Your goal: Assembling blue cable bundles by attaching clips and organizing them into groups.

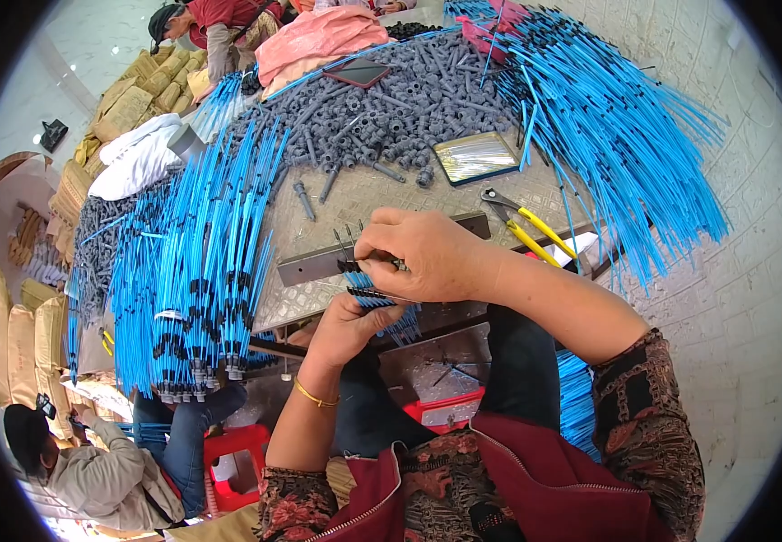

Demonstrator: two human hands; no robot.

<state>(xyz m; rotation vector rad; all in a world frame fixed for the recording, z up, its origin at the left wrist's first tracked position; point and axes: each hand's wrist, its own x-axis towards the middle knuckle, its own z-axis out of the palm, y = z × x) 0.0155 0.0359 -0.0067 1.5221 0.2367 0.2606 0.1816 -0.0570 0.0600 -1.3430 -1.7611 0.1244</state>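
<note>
My left hand (355, 323) is closed round a small bunch of thin blue tubes (402, 327) with black ends, held over the table's near edge. Just above it, my right hand (432, 256) has its fingers pinched together at the black tips. What lies between those fingers is mostly hidden. Thin dark rods (344, 242) stick up beside the fingertips. Behind both hands, a flat metal bar (314, 265) runs across the tabletop.
Yellow-handled cutters (531, 230) and a shallow tray of thin pins (474, 157) lie beyond my right hand. Grey plastic fittings (382, 104) are heaped at the back. Blue tube bundles (197, 262) stand left, and a large pile of blue tubes (617, 135) lies right. Other people sit nearby.
</note>
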